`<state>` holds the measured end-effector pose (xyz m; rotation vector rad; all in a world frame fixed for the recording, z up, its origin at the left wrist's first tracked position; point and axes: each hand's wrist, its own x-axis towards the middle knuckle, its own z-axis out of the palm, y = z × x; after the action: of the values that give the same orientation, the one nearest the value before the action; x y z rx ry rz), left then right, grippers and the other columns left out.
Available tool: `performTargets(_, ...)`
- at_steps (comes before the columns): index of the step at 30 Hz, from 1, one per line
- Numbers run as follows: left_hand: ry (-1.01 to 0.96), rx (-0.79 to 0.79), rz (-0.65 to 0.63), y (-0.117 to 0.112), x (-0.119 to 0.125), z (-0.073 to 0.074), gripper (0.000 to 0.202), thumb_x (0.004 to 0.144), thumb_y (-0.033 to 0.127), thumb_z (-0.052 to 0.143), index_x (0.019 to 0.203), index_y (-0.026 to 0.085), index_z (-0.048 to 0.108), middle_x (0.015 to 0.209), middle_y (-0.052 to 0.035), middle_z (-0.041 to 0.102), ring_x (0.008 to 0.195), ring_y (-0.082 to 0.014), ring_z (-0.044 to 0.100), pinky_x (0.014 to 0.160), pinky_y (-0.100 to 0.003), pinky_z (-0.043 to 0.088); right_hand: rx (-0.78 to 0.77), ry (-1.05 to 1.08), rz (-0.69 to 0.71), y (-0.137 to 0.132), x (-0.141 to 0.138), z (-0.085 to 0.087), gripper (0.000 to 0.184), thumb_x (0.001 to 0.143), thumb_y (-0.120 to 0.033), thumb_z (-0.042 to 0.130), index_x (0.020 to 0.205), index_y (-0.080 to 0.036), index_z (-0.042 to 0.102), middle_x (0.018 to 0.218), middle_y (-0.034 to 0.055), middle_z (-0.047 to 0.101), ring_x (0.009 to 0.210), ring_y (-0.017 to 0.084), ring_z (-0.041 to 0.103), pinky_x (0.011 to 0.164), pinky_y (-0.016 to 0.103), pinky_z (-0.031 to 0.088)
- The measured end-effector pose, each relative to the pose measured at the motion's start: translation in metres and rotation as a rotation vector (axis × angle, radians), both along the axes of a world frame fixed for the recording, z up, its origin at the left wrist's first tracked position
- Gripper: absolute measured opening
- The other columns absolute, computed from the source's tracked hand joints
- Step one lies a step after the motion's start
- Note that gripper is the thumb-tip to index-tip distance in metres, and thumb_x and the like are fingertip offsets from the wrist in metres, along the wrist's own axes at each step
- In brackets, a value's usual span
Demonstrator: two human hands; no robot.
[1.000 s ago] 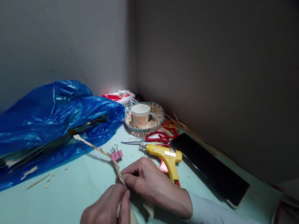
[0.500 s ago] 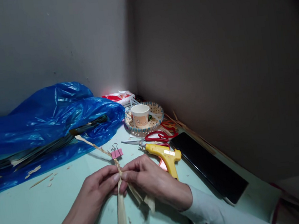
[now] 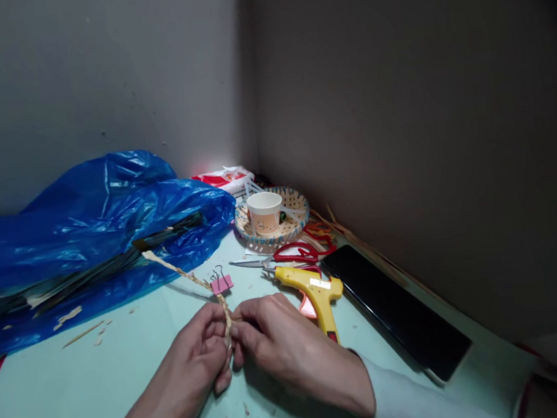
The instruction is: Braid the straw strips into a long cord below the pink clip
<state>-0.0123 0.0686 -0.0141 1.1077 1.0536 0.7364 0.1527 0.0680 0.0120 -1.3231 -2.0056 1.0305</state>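
Note:
A braided straw-coloured strip [image 3: 174,268] runs from the blue bag's edge down to my hands. A pink binder clip [image 3: 222,284] grips it just above my fingers. My left hand [image 3: 205,351] is closed round the lower end of the braid. From the other side my right hand [image 3: 272,334] pinches the same spot, thumb and fingertips pressed together. The loose strands below are hidden by my hands. Right of my right hand lies a yellow hot glue gun [image 3: 312,289], with red-handled scissors [image 3: 296,254] behind it.
A blue plastic bag [image 3: 106,195] with dark dried strips fills the left. At the back stand a paper cup [image 3: 265,214] in a woven basket [image 3: 299,210] and a red-white packet [image 3: 227,178]. A black phone-like slab [image 3: 395,313] lies right. Scraps [image 3: 69,316] litter the table.
My left hand has turned and its fingers have curled further round the braid. The loose strips that hung below my hands no longer show. The view has shifted slightly.

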Motion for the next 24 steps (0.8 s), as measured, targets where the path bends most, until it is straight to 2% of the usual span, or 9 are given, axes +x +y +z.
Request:
performTargets(2,-0.019,-0.063,0.013,-0.002,0.002,0.000,0.019,0.077,0.022,0.063,0.090,0.021,0.048,0.066,0.0064,0.055,0.043,-0.0040,0.038,0.041,-0.017,0.026,-0.012,-0.055,-0.016,-0.003,0.000,0.005,0.028,0.094,-0.022,0.045,0.071,-0.017,0.060,0.074,0.0024,0.065,0.080,0.016,0.056,0.068,0.026,0.033)
performTargets(5,-0.028,-0.127,0.045,-0.005,0.004,0.000,0.023,0.073,0.027,0.069,0.083,0.021,0.049,0.060,0.0095,0.048,0.039,-0.0018,0.026,0.039,-0.017,0.017,-0.052,-0.098,-0.013,-0.006,0.000,0.010,0.027,0.095,-0.024,0.043,0.074,-0.018,0.058,0.079,0.0032,0.065,0.085,0.017,0.055,0.070,0.027,0.033)
performTargets(9,0.023,-0.145,0.186,-0.008,0.006,0.003,0.026,0.070,0.032,0.074,0.082,0.021,0.054,0.061,0.0089,0.048,0.044,-0.0040,0.032,0.040,-0.017,0.020,-0.077,-0.156,-0.052,-0.008,0.002,0.016,0.021,0.096,-0.027,0.042,0.087,-0.019,0.059,0.086,0.0045,0.063,0.087,0.019,0.055,0.067,0.027,0.033)
performTargets(12,0.070,-0.121,0.252,-0.010,0.005,0.006,0.023,0.076,0.039,0.067,0.084,0.020,0.058,0.054,0.0105,0.039,0.044,-0.0052,0.026,0.040,-0.017,0.016,-0.053,-0.221,-0.020,-0.006,0.004,0.018,0.019,0.096,-0.024,0.041,0.088,-0.018,0.058,0.080,0.0043,0.061,0.086,0.019,0.055,0.064,0.027,0.031)
performTargets(16,0.220,-0.079,0.237,-0.009,0.001,0.002,0.032,0.079,0.051,0.064,0.076,0.020,0.058,0.049,0.0125,0.028,0.044,-0.0059,0.018,0.041,-0.019,0.011,-0.013,-0.325,0.034,-0.003,0.006,0.013,0.019,0.094,-0.022,0.043,0.080,-0.018,0.056,0.069,0.0031,0.055,0.076,0.018,0.052,0.056,0.027,0.024)
performTargets(20,0.238,-0.111,0.222,-0.008,0.000,-0.001,0.035,0.077,0.053,0.066,0.076,0.019,0.059,0.050,0.0120,0.031,0.044,-0.0058,0.019,0.040,-0.018,0.012,0.068,-0.408,0.008,-0.002,0.006,0.008,0.017,0.090,-0.021,0.046,0.078,-0.018,0.058,0.066,0.0028,0.052,0.063,0.015,0.045,0.054,0.029,0.019)
performTargets(24,0.237,-0.096,0.245,-0.007,0.005,0.003,0.035,0.073,0.049,0.069,0.067,0.019,0.054,0.047,0.0113,0.037,0.042,-0.0044,0.025,0.040,-0.015,0.016,0.103,-0.404,-0.044,-0.003,0.007,0.012,0.020,0.088,-0.021,0.046,0.071,-0.018,0.057,0.065,0.0034,0.053,0.060,0.014,0.041,0.055,0.029,0.021)
